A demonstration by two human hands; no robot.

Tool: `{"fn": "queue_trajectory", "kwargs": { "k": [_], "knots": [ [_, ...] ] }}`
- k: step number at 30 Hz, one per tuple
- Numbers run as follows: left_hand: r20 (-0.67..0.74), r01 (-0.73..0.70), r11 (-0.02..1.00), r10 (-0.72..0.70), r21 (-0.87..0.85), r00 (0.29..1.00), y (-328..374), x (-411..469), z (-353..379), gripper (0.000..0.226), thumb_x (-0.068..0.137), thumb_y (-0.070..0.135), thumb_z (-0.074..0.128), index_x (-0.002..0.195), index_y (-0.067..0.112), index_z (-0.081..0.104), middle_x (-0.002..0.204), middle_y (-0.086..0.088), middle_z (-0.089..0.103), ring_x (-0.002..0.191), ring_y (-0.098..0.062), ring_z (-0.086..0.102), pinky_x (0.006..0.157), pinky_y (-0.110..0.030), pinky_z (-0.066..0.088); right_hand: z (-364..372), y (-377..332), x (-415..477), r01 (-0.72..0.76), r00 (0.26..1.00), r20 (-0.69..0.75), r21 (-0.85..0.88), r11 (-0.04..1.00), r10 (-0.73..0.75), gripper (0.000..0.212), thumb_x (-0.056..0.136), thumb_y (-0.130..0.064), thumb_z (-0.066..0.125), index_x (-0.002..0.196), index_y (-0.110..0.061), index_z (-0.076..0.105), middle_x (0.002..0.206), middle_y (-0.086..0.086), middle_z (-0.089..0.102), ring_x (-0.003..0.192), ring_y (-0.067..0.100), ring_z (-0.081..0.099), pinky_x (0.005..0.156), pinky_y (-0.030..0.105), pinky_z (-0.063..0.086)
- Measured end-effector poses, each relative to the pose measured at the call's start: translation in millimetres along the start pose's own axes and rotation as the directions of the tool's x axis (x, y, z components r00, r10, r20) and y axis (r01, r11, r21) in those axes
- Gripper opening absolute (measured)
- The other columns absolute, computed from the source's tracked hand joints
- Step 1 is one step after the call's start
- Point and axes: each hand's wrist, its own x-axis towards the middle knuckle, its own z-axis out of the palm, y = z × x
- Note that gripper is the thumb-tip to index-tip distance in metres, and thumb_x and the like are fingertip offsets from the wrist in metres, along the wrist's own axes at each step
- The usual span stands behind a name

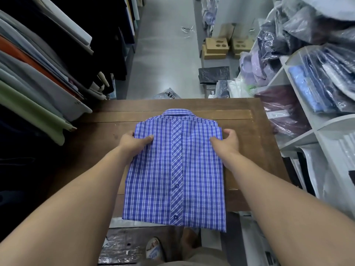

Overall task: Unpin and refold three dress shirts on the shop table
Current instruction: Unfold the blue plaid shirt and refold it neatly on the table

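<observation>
Bare forearms are seen reaching forward to a folded shirt (192, 169), which is laid button-side up on the wooden table (259, 150). It is patterned in blue-and-white plaid, with a diagonally striped placket (177, 143), and its collar (177, 112) is turned away from the person; its hem is hung past the near table edge. Its left edge is gripped by the left hand (134, 141), thumb on top, and its right edge likewise by the right hand (227, 141), so the shirt lies between both. Bagged garments (326, 83) are stacked beyond the right hand, and hung fabrics (38, 83) beyond the left.
</observation>
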Motion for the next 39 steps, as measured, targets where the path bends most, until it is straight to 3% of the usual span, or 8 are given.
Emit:
{"fn": "queue_trajectory", "kwargs": {
  "k": [4,8,11,16,20,24,29,39],
  "knots": [
    [-0.066,-0.027,0.998,0.031,0.059,0.997,-5,-1,4,0.047,0.079,0.019,0.086,0.115,0.013,0.056,0.112,-0.007,0.069,0.097,-0.028,0.069,0.087,-0.043,0.057,-3,12,-5,0.022,1.000,-0.021,-0.061,0.998,-0.023,0.059,0.092,-0.024,0.065,0.145,-0.022,0.038,0.115,0.000,0.059,0.076,0.010,0.061,0.059,0.026,0.044],
    [-0.115,-0.060,0.997,0.064,0.039,0.991,-5,-5,6,0.057,0.083,0.018,0.082,0.128,0.010,0.049,0.108,-0.003,0.062,0.091,-0.023,0.064,0.081,-0.038,0.052,-3,17,-12,0.035,0.999,-0.010,-0.193,0.981,-0.038,0.058,0.090,-0.025,0.064,0.142,-0.024,0.039,0.110,-0.002,0.061,0.087,0.020,0.067,0.080,0.039,0.056],
    [-0.120,-0.013,0.997,0.022,0.073,0.993,-7,-11,5,0.056,0.089,0.032,0.075,0.132,0.011,0.046,0.111,-0.003,0.061,0.097,-0.025,0.063,0.085,-0.041,0.052,-3,16,-18,0.060,0.998,-0.019,-0.286,0.956,-0.068,0.052,0.092,-0.022,0.062,0.139,-0.023,0.041,0.102,-0.002,0.061,0.077,0.018,0.064,0.061,0.031,0.050],
    [-0.109,-0.005,0.994,0.017,0.107,0.994,-18,-24,-3,0.035,0.090,0.031,0.063,0.117,0.013,0.049,0.098,-0.002,0.061,0.082,-0.018,0.060,0.063,-0.031,0.046,-3,19,-35,0.083,0.996,0.012,-0.383,0.920,-0.085,0.053,0.091,-0.027,0.063,0.139,-0.027,0.038,0.108,-0.001,0.067,0.082,0.021,0.063,0.058,0.028,0.042],
    [-0.068,0.014,0.996,-0.008,0.088,0.998,-31,-37,-11,0.033,0.090,0.030,0.063,0.114,0.012,0.048,0.102,-0.005,0.061,0.081,-0.019,0.060,0.061,-0.031,0.045,-7,30,-53,0.044,0.999,0.009,-0.410,0.911,-0.044,0.067,0.092,-0.029,0.063,0.149,-0.027,0.029,0.106,-0.001,0.062,0.083,0.023,0.059,0.060,0.028,0.039],
    [-0.001,0.005,0.997,-0.005,0.083,1.000,-50,-52,-21,0.018,0.095,0.022,0.061,0.083,0.013,0.051,0.085,-0.004,0.060,0.072,-0.020,0.059,0.063,-0.031,0.047,-13,47,-70,-0.002,1.000,-0.024,-0.424,0.906,-0.009,0.071,0.092,-0.036,0.063,0.152,-0.023,0.028,0.118,0.004,0.064,0.090,0.026,0.062,0.063,0.029,0.040],
    [0.101,-0.034,0.995,0.024,0.095,0.995,-68,-64,-37,0.040,0.087,0.019,0.078,0.116,0.014,0.052,0.104,-0.005,0.068,0.090,-0.024,0.070,0.070,-0.038,0.057,-22,71,-95,-0.039,0.999,-0.044,-0.456,0.889,0.021,0.063,0.093,-0.045,0.060,0.146,-0.019,0.038,0.112,0.002,0.059,0.090,0.026,0.065,0.072,0.035,0.050],
    [0.003,-0.123,0.990,0.123,0.066,0.992,-71,-85,-35,0.037,0.089,0.024,0.077,0.112,0.015,0.049,0.101,-0.003,0.062,0.088,-0.022,0.065,0.085,-0.043,0.056,-28,93,-134,-0.090,0.995,-0.070,-0.405,0.910,0.067,0.061,0.091,-0.048,0.061,0.142,-0.020,0.043,0.117,0.005,0.066,0.091,0.025,0.066,0.070,0.034,0.051]
  ]
}}
